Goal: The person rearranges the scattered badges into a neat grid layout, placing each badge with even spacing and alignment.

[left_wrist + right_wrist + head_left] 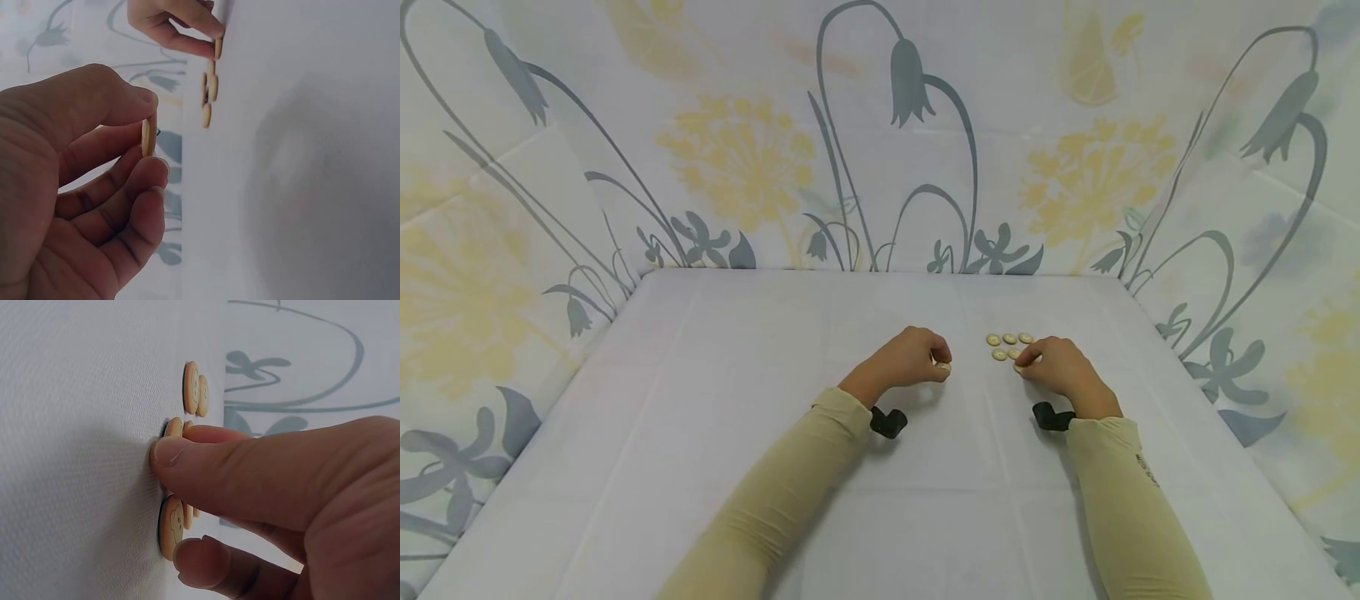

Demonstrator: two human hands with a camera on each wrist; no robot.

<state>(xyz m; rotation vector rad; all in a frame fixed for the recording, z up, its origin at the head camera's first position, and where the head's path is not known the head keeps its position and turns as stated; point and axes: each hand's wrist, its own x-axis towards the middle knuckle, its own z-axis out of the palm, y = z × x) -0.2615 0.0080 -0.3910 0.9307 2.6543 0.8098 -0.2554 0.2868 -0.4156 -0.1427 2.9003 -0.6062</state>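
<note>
My left hand (908, 357) is raised a little above the white cloth and pinches a small round wooden disc (149, 134) by its edge between thumb and fingers. To the right, my right hand (1060, 368) reaches down to the cloth. Its thumb and a finger pinch another wooden disc (218, 48), mostly hidden behind the thumb in the right wrist view. Several similar discs (1010, 338) lie flat in two short rows just beyond and left of that hand. One disc (172, 526) shows a dark line drawing on its pale face.
A white cloth (700, 467) covers the table. Patterned fabric with grey flowers (910, 79) and yellow blossoms stands upright along the back and both sides. Black wrist mounts (889, 422) sit by the cuffs of the beige sleeves (782, 492).
</note>
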